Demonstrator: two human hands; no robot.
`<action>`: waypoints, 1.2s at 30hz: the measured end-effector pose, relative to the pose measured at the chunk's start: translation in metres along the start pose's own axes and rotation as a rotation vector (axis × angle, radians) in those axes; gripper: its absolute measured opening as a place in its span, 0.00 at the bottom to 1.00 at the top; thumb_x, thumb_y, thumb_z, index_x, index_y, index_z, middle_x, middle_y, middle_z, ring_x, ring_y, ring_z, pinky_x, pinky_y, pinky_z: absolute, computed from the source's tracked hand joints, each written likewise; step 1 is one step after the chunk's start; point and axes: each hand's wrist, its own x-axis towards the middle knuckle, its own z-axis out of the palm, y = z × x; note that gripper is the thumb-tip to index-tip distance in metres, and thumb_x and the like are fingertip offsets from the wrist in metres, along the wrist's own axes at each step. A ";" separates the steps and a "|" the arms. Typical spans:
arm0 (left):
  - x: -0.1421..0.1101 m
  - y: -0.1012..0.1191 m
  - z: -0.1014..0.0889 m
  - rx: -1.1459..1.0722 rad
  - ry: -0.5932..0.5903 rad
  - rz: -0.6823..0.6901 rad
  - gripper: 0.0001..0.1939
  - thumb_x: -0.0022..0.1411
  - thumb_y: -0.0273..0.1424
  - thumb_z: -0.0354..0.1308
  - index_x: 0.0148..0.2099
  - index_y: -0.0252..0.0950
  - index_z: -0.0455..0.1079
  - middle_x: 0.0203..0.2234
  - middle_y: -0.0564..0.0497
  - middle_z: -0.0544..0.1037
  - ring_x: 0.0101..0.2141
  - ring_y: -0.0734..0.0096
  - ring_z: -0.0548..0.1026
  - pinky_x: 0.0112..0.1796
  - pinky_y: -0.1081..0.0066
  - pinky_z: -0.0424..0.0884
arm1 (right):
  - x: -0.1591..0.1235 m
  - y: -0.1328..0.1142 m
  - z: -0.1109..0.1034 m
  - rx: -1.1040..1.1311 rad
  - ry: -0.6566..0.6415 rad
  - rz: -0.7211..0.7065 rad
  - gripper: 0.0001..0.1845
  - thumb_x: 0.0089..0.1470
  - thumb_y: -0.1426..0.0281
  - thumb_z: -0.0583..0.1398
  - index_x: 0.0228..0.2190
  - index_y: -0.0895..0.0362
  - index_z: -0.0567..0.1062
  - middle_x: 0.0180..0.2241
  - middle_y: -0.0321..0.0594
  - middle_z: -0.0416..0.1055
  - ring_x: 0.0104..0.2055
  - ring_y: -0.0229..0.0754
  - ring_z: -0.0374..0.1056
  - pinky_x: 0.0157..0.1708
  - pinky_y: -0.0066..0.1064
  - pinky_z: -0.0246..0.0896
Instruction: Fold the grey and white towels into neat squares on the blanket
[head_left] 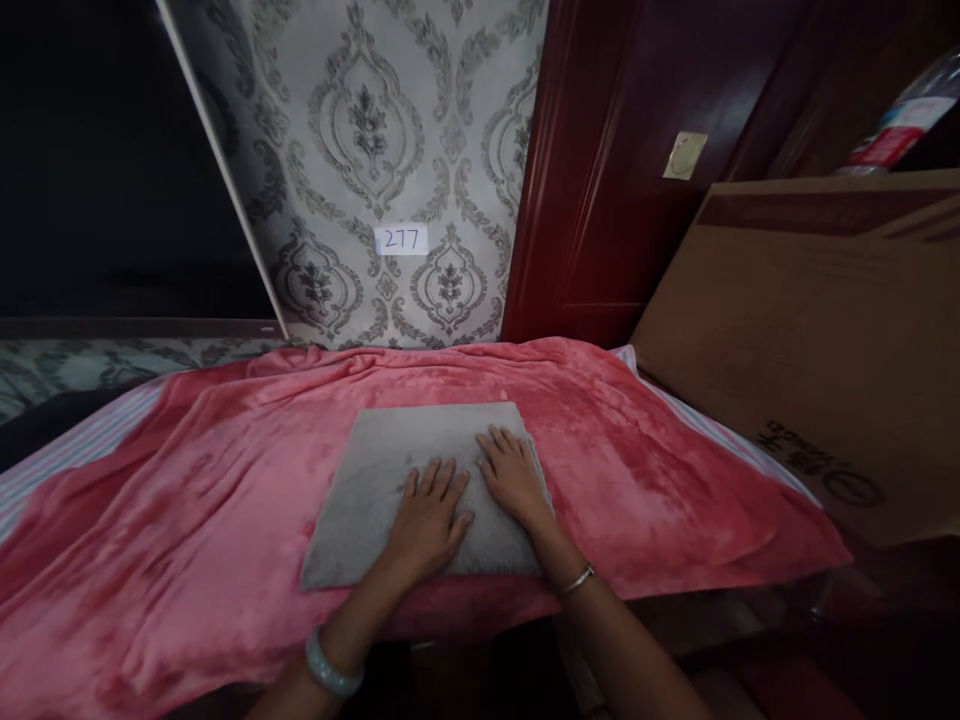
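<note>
A grey, soft-looking rectangular piece of cloth point(360, 500), perhaps a folded towel or a mat, lies flat on a pink plush blanket point(225, 480). My left hand point(427, 520) rests palm down near the middle of the grey cloth, fingers spread. Close to its right edge my right hand point(514, 475) also lies flat on it, with the fingers stretched out. Neither hand grips anything. Several layers seem to show along the cloth's right edge, though I cannot tell how it is folded.
At the right stands a large cardboard box point(810, 350) with a bottle point(904, 125) on top. A dark screen point(127, 180) fills the upper left. Behind the blanket are patterned wallpaper point(442, 120) with a label point(402, 239) reading 277, and a dark red door point(600, 180).
</note>
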 end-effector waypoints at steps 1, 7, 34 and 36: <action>0.000 0.000 -0.001 0.001 -0.011 -0.003 0.29 0.70 0.40 0.49 0.71 0.43 0.56 0.70 0.44 0.56 0.70 0.48 0.52 0.65 0.39 0.50 | 0.000 0.000 0.000 0.002 0.000 0.000 0.27 0.67 0.66 0.51 0.65 0.52 0.64 0.70 0.42 0.52 0.72 0.49 0.44 0.68 0.46 0.37; -0.010 -0.023 0.001 0.022 0.043 -0.013 0.30 0.71 0.45 0.48 0.71 0.45 0.57 0.70 0.44 0.56 0.69 0.47 0.53 0.65 0.40 0.52 | 0.000 0.001 0.000 -0.008 0.006 0.002 0.27 0.67 0.65 0.50 0.65 0.52 0.64 0.70 0.43 0.52 0.72 0.49 0.45 0.68 0.46 0.37; -0.055 -0.093 -0.019 0.118 0.128 -0.323 0.30 0.69 0.45 0.44 0.66 0.36 0.66 0.66 0.38 0.64 0.66 0.45 0.60 0.61 0.38 0.57 | 0.000 -0.001 0.000 -0.031 -0.007 0.012 0.27 0.67 0.66 0.51 0.65 0.51 0.64 0.70 0.43 0.52 0.72 0.48 0.45 0.67 0.46 0.39; -0.048 -0.085 -0.025 0.115 0.134 -0.321 0.28 0.69 0.43 0.44 0.63 0.35 0.68 0.64 0.37 0.68 0.64 0.44 0.63 0.62 0.35 0.53 | 0.000 -0.001 0.000 -0.030 -0.007 0.012 0.27 0.67 0.66 0.51 0.65 0.51 0.64 0.70 0.43 0.52 0.72 0.49 0.45 0.67 0.46 0.40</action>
